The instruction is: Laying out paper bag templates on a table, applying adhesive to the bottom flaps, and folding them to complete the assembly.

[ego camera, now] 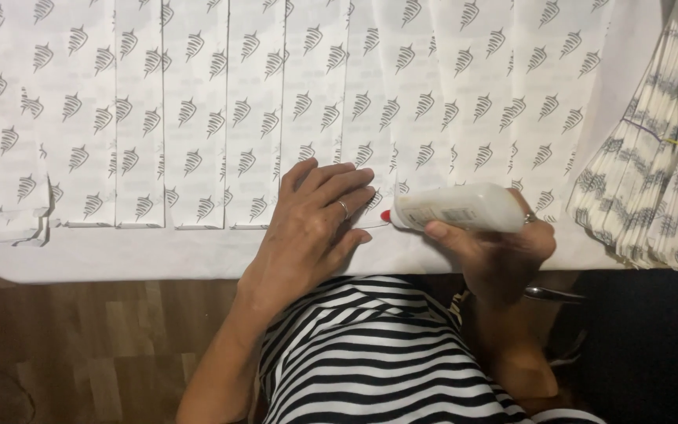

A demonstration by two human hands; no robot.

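The left hand [311,224] covers the lower ends of the paper sheets [331,118] beneath it. The right hand's [496,247] palm wraps the rear of the glue bottle [457,208], hiding its base. The stack of folded paper bags [653,149] runs off the right edge. The sheets' tops are cut off above.

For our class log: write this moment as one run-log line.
left hand: flat on paper sheets | right hand: holds glue bottle, red tip at sheet edge
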